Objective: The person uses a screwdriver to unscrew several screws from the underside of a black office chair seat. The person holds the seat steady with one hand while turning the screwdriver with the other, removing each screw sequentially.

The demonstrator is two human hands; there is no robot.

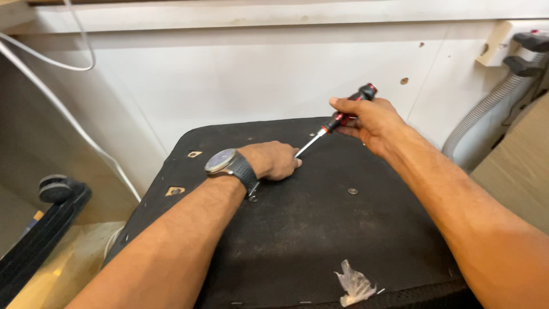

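My right hand (pixel 369 121) grips the red and black handle of a screwdriver (pixel 342 119), whose metal shaft slants down to the left. The tip meets my left hand (pixel 274 159), which rests curled on the black fabric-covered panel (pixel 297 229) and steadies the shaft's tip. A grey-faced wristwatch (pixel 229 163) with a black strap sits on my left wrist. What lies under the left hand's fingers is hidden.
A round metal fastener (pixel 353 191) sits in the panel to the right of centre. A crumpled clear plastic bag (pixel 354 284) lies near the front edge. A white wall with cables stands behind, a grey ribbed hose (pixel 486 109) at right, a black wheeled part (pixel 54 191) at left.
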